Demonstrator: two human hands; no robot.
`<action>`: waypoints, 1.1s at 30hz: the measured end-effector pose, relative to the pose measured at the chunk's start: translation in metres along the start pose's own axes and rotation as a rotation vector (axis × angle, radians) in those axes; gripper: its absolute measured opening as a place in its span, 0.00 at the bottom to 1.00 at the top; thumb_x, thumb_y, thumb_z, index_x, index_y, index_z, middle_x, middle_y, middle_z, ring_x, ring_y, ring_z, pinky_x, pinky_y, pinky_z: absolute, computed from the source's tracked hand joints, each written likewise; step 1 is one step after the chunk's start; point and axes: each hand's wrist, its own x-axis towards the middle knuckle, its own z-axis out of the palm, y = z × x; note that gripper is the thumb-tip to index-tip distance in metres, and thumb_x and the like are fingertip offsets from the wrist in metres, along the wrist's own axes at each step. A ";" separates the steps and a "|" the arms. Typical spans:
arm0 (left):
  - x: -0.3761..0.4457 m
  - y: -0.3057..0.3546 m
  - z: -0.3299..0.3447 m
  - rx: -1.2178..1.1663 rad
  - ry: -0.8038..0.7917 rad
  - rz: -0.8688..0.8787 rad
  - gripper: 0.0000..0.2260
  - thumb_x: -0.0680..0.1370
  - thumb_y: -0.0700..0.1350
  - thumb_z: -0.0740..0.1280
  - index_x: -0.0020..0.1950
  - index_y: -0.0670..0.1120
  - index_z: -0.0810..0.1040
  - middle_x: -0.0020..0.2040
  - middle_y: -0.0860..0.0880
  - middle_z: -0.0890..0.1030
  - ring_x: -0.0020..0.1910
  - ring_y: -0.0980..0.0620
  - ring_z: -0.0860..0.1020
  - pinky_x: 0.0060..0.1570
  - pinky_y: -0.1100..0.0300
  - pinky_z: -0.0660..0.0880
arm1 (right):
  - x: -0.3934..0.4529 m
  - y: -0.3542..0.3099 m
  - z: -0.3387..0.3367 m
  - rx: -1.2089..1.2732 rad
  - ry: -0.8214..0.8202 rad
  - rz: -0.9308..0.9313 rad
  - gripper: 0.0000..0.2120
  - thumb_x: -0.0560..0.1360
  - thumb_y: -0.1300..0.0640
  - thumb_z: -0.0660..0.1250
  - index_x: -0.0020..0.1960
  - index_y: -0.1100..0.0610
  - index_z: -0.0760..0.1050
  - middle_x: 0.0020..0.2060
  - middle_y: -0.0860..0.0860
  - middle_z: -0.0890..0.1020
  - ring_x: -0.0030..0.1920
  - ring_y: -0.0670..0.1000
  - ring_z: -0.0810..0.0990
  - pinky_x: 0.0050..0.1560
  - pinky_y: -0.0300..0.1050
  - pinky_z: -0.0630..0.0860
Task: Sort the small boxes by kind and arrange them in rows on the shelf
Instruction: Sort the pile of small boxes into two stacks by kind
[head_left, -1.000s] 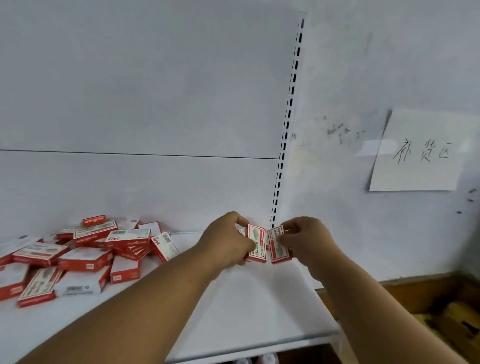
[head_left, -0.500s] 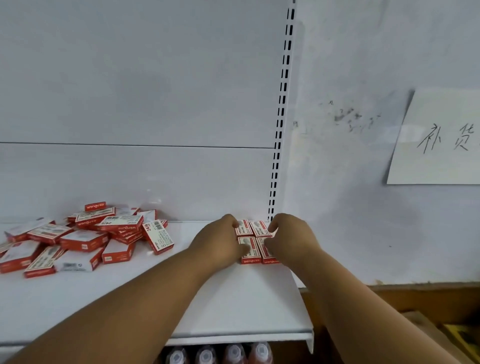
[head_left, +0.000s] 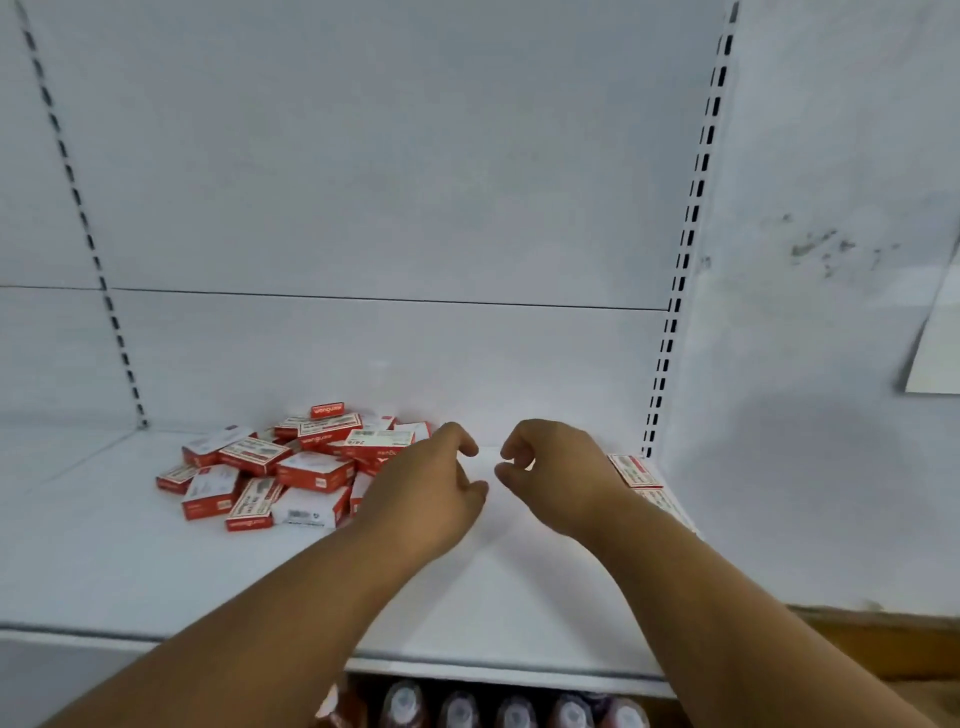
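Both hands are empty rn: left hand (head_left: 431, 488) hangs over the shelf (head_left: 104, 561) mid-span w/ fingers loosely curled, holding nothing; right hand (head_left: 553, 467) just beside it, fingers curled in a bit tighter, also nothing pinched that I can see. The task's boxes are split: loose pile of red-and-white boxes (head_left: 291, 467) sits left of my left hand, jumbled, some stacked, some tilted; the placed boxes (head_left: 641, 480) lie flat at the shelf's right end by the slotted upright (head_left: 675, 312), partly hidden behind my right forearm. Risk imo: reaching into the pile blind could knock the top ones off the stack or shove a few toward the front edge; the heap looks unstable. Also my right forearm sits close over the placed boxes, so a careless swing could nudge the row crooked or off the right end. Can't tell box kinds apart from here, labels too small, so mis-sorting is possible. Bottles (head_left: 514, 706) stand on the level below; a paper sheet (head_left: 940, 343) hangs on the wall at right.
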 end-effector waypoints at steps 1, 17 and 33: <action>-0.001 -0.010 -0.008 -0.011 0.004 -0.008 0.11 0.76 0.50 0.69 0.57 0.55 0.72 0.39 0.57 0.80 0.41 0.58 0.78 0.39 0.60 0.72 | 0.003 -0.011 0.008 0.007 0.004 -0.008 0.09 0.76 0.52 0.67 0.55 0.51 0.77 0.52 0.47 0.80 0.47 0.47 0.76 0.45 0.40 0.72; 0.037 -0.109 -0.055 0.256 0.052 0.242 0.20 0.73 0.50 0.68 0.65 0.55 0.75 0.59 0.54 0.80 0.60 0.48 0.74 0.61 0.53 0.70 | 0.035 -0.075 0.087 -0.219 0.009 0.292 0.24 0.72 0.47 0.68 0.65 0.51 0.67 0.56 0.53 0.80 0.57 0.57 0.78 0.54 0.49 0.75; 0.030 -0.026 -0.036 -0.964 -0.147 -0.222 0.03 0.78 0.42 0.68 0.51 0.48 0.77 0.48 0.48 0.85 0.40 0.52 0.85 0.39 0.56 0.79 | -0.003 -0.036 0.011 1.088 0.340 0.406 0.07 0.79 0.66 0.64 0.53 0.63 0.80 0.46 0.60 0.85 0.43 0.57 0.84 0.44 0.49 0.81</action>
